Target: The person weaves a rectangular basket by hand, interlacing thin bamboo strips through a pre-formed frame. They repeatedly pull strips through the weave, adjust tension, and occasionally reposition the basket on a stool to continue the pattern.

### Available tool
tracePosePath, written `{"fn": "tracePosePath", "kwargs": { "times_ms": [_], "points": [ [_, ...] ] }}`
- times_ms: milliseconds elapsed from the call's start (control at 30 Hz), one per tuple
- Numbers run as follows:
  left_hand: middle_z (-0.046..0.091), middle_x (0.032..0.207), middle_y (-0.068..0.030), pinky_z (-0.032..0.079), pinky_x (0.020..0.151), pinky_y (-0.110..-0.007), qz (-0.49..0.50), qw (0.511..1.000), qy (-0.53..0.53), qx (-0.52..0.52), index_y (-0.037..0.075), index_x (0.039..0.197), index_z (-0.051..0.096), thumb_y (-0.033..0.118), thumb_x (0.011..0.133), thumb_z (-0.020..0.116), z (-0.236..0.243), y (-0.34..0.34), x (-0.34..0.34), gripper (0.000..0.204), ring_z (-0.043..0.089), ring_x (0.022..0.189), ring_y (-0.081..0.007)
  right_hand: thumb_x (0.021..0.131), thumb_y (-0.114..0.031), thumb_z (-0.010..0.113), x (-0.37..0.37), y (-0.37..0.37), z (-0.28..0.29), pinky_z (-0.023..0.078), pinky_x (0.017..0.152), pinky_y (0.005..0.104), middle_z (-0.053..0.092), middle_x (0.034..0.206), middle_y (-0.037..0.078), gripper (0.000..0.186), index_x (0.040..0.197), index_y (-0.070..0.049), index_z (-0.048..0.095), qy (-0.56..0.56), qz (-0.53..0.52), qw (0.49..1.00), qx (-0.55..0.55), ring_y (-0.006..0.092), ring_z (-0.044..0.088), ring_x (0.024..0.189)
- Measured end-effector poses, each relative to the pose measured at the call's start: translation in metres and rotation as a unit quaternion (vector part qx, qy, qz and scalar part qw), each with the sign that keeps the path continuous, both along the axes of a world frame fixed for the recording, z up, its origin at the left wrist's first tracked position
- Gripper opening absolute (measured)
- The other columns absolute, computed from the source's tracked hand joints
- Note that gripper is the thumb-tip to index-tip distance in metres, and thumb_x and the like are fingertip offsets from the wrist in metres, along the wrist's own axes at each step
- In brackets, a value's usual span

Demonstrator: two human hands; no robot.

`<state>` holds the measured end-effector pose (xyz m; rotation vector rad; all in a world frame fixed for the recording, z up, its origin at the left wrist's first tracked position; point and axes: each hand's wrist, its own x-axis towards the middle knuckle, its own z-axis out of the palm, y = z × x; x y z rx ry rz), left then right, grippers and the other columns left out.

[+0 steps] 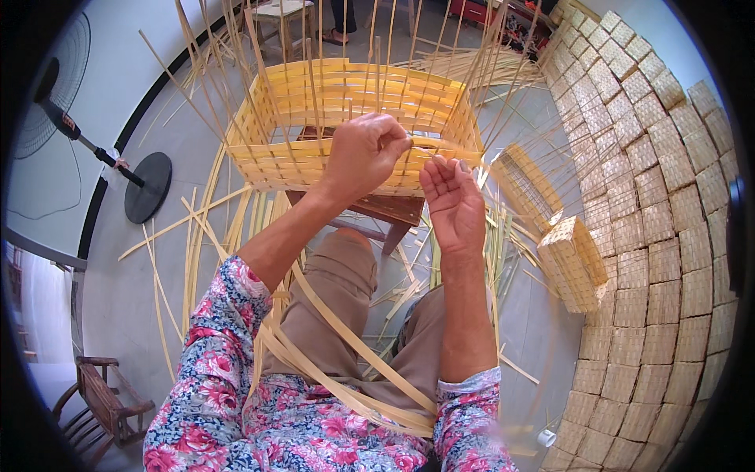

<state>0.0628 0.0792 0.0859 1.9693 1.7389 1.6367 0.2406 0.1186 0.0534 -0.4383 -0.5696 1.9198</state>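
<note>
A large yellow basket of woven bamboo strips stands in front of me, with tall uprights sticking up from its walls. It rests on a dark wooden stool. My left hand is closed at the basket's near wall, pinching a thin bamboo strip between thumb and forefinger. That strip runs off to the right and is blurred. Palm up, my right hand is just right of the left, its fingers curled in at the strip beside the rim. Several long flat strips lie across my lap.
Loose strips litter the floor around the stool. To the right are two smaller woven pieces and a tall wall of stacked woven baskets. A floor fan and a wooden chair stand left. A person's foot shows behind.
</note>
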Motion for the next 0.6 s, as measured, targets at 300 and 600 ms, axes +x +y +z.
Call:
{"fn": "tracePosePath", "kwargs": {
  "times_ms": [300,600],
  "points": [
    [0.069,0.089,-0.014,0.055,0.07,-0.044,0.088,0.962,0.252,-0.058,0.005,0.1,0.066,0.003,0.089,0.058,-0.003,-0.006,0.005,0.014,0.069,0.084,-0.0341,0.098,-0.017,0.067,0.013,-0.008,0.001,0.056,0.089,0.0347,0.063,0.115,0.009,0.032,0.125,-0.005,0.056,-0.187,-0.075,0.97,0.134,0.02,0.062,0.104],
    [0.069,0.099,-0.0135,0.056,0.066,-0.038,0.085,0.971,0.221,-0.006,0.005,0.107,0.06,0.005,0.093,0.063,0.005,-0.065,-0.032,0.014,0.07,0.084,-0.0318,0.1,-0.025,0.065,0.014,0.021,-0.008,0.06,0.079,0.0368,0.066,0.098,0.005,0.017,0.108,-0.01,0.06,-0.053,-0.059,0.997,-0.011,0.0159,0.065,0.083]
  ]
}}
